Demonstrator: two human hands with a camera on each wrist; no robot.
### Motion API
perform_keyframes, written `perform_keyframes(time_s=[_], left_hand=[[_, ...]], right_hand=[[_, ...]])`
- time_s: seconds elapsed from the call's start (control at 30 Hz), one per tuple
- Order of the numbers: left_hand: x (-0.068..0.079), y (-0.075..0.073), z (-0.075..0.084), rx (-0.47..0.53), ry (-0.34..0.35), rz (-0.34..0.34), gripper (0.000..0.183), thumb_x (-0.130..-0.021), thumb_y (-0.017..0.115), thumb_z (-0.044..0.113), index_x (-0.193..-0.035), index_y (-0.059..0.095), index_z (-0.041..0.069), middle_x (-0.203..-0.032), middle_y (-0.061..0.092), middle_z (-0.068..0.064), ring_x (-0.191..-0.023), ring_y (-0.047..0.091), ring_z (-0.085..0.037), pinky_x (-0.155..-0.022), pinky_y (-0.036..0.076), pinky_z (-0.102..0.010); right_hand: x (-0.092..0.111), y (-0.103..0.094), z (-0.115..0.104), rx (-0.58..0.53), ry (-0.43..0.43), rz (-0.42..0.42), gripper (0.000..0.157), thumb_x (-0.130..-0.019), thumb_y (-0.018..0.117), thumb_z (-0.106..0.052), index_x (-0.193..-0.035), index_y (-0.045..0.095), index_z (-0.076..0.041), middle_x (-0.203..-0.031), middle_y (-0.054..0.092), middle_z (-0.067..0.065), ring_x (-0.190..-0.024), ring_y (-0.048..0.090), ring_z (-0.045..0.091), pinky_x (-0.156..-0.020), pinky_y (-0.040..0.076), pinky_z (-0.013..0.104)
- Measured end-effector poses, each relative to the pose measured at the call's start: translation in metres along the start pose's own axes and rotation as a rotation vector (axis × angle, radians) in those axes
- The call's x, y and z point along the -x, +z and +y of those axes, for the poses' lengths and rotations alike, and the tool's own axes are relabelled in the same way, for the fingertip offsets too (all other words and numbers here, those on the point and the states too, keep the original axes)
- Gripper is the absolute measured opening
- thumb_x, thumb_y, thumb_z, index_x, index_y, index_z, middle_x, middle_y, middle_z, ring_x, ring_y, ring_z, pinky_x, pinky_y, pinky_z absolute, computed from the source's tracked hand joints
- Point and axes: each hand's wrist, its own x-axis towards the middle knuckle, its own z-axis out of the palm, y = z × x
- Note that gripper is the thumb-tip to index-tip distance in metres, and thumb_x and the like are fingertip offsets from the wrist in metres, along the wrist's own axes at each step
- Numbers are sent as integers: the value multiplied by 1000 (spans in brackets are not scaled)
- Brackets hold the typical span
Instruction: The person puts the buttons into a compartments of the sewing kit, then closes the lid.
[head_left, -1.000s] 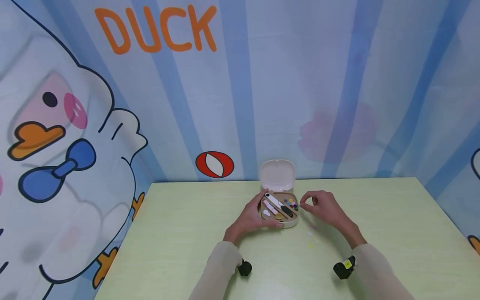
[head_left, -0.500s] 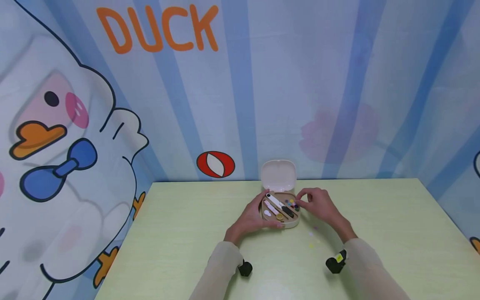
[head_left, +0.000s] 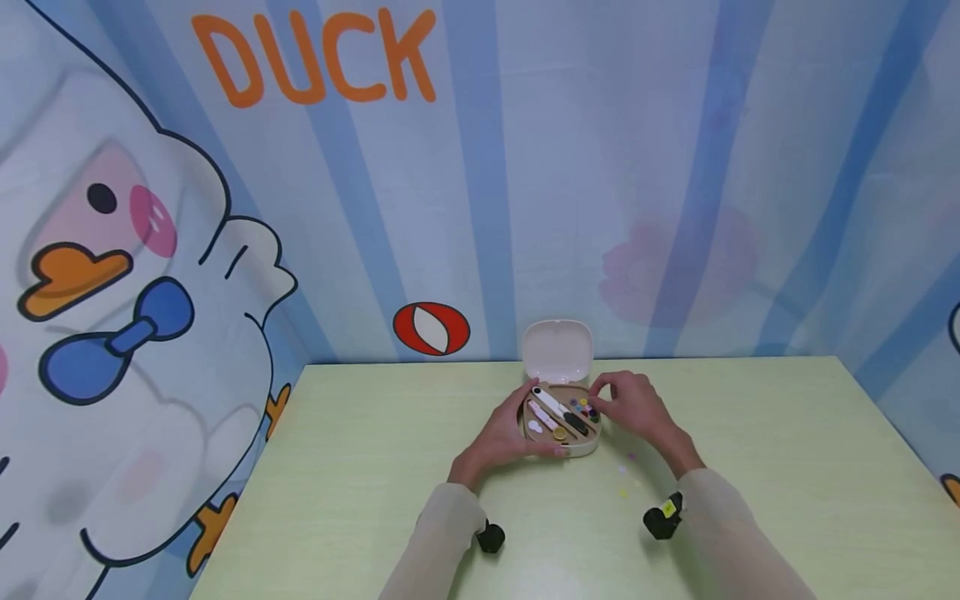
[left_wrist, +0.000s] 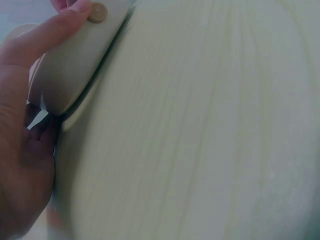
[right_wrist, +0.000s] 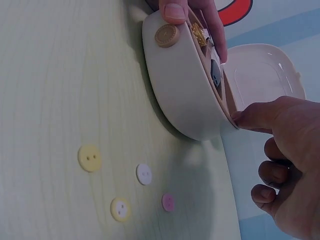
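The sewing kit box [head_left: 561, 421] sits open mid-table; left hand [head_left: 501, 436] grips its left side, right hand [head_left: 636, 406] pinches at its right rim, holding nothing visible. Four loose buttons [right_wrist: 144, 174] remain on the table just near of it

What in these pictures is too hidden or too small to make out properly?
- Head view: the tools and coloured bits in the open case are too small to identify.
- Head view: whether the right hand pinches anything; its fingertips are too small to tell.
- Right wrist view: the case wall hides most of the contents.
- Left wrist view: the left hand and case are cut off by the edge; the picture is blurred.
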Motion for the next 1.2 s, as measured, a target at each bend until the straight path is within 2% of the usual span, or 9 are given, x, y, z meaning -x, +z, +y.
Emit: perform_keyframes(time_s=[0.23, 0.47, 0.73, 0.83, 1.0, 1.2], left_hand=[[0, 1, 1, 3, -13, 6, 119, -71, 93, 54, -166, 24, 31, -167, 33, 4, -151, 33, -22, -120, 31, -54], [1, 2, 1, -10, -21, 13, 118, -72, 92, 55, -165, 24, 33, -166, 33, 5, -150, 33, -21, -120, 32, -54], [1, 1, 0, -12, -15, 12, 119, -71, 93, 55, -166, 24, 32, -166, 33, 5, -150, 33, -21, -120, 32, -54], [0, 1, -1, -12, -12, 14, 119, -71, 93, 55, -166, 24, 32, -166, 33, 4, -151, 33, -22, -120, 32, -54], [0, 1, -1, -11, 1, 14, 120, -71, 94, 53, -166, 24, 30, -167, 33, 3, -151, 33, -22, -120, 32, -54], [0, 1, -1, -20, 4, 11, 120, -71, 94, 53, -166, 24, 30, -167, 32, 3, -152, 32, -22, -120, 31, -54]], right_hand=[[-4, -3, -7, 80, 36, -58, 6, -95, 72, -17, -93, 75, -13, -61, 48, -3, -53, 43, 13, -46, 31, 26], [-8, -4, -12, 169, 49, -92, 6, -95, 72, -18, -95, 77, -14, -81, 63, 1, -62, 50, 17, -48, 38, 29], [-9, -2, -13, 206, 56, -100, 11, -96, 71, -18, -102, 79, -13, -93, 70, 7, -64, 52, 18, -48, 40, 30], [-6, 0, -13, 195, 47, -87, 14, -97, 71, -17, -106, 80, -11, -85, 68, 5, -61, 49, 16, -47, 38, 29], [5, 3, -9, 148, 3, -33, 19, -99, 70, -19, -115, 78, -11, -60, 47, -2, -52, 39, 12, -44, 30, 27], [21, 0, -1, 99, -49, 45, 36, -98, 73, -23, -131, 70, -10, -59, 43, -3, -52, 33, 12, -45, 24, 28]])
